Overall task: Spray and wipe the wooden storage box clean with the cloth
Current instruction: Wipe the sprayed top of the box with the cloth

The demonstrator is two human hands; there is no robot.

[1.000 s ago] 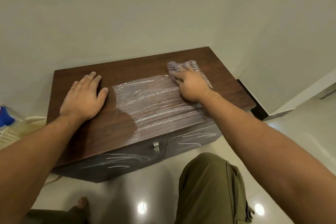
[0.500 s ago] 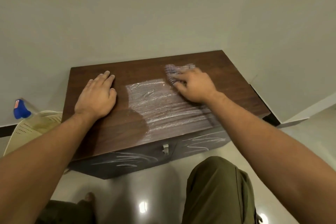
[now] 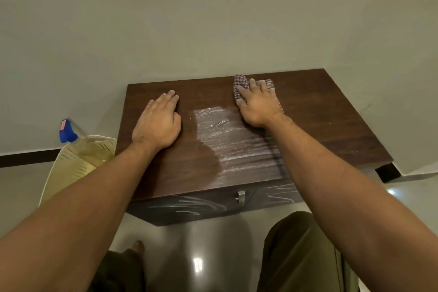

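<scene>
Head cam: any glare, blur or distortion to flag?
Head view: glare on the wet streaked patch of the dark brown wooden storage box and two spots on the glossy floor; wide-angle stretch at frame edges; right hand on the checked cloth slightly soft.

Place: home interior, rm. corner.
Walls: plain off-white painted wall; dark skirting strip seen at base.
Floor: glossy pale tiled floor, light spots reflected.
Furniture: low dark-brown wood-grain storage box w/ small metal drawer handle, set against wall.
Household items: cream perforated plastic basket & clear spray bottle w/ blue trigger head, seen beside box.
</scene>
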